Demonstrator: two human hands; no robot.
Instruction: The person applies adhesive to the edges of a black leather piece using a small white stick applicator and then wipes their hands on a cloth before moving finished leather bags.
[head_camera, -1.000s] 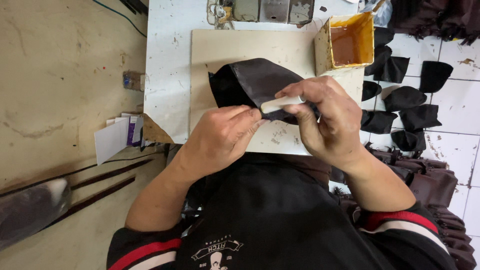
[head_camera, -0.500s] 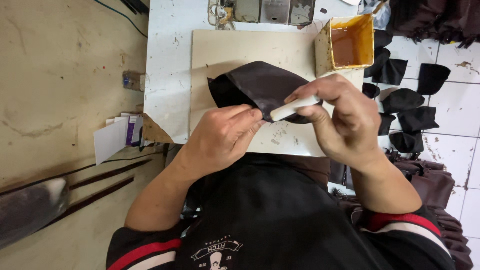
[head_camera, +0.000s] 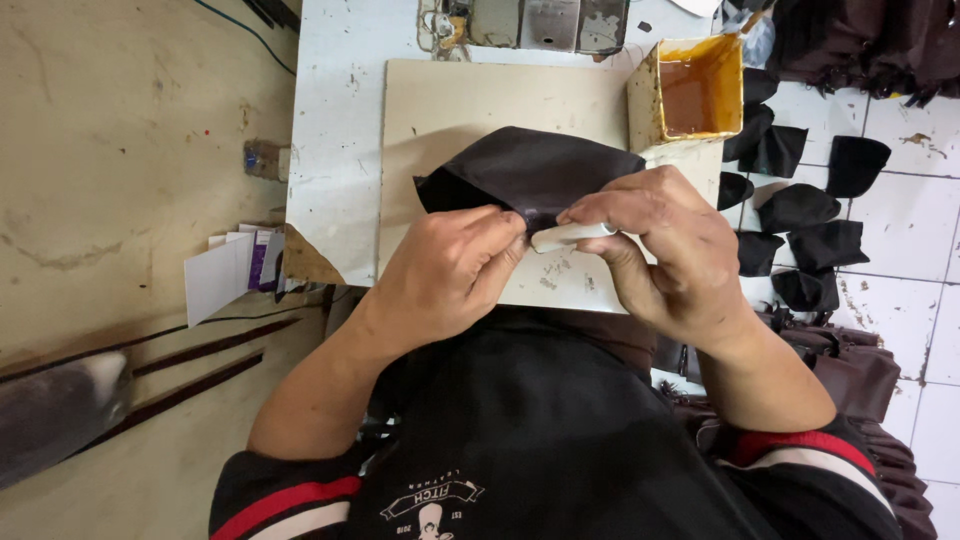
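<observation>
A bare concrete floor (head_camera: 120, 130) fills the left side of the frame, and white floor tiles (head_camera: 900, 200) run down the right. Between them, in the upper middle, stands a scuffed white table (head_camera: 335, 150), and on it lies a tan board (head_camera: 450, 100) that takes up most of the tabletop.

In the middle of the board rests a folded piece of dark brown leather (head_camera: 530, 165), its near edge turned toward the person. The left hand (head_camera: 450, 270) comes in from the lower middle, and its thumb and fingers are pinched together on the leather's near edge, holding it down against the board. Just to the right, the right hand (head_camera: 665, 250) is closed around a short white stick (head_camera: 570, 235), gripping it between thumb and fingers; the stick's tip meets the leather right beside the left fingertips.

At the upper right corner of the board sits a square tin of orange-brown glue (head_camera: 700, 85). Right of it, dark cut pieces (head_camera: 820, 215) lie scattered over the tiles, well apart from the hands. At the left edge of the table, a few white cards (head_camera: 220, 275) stick out over the floor.
</observation>
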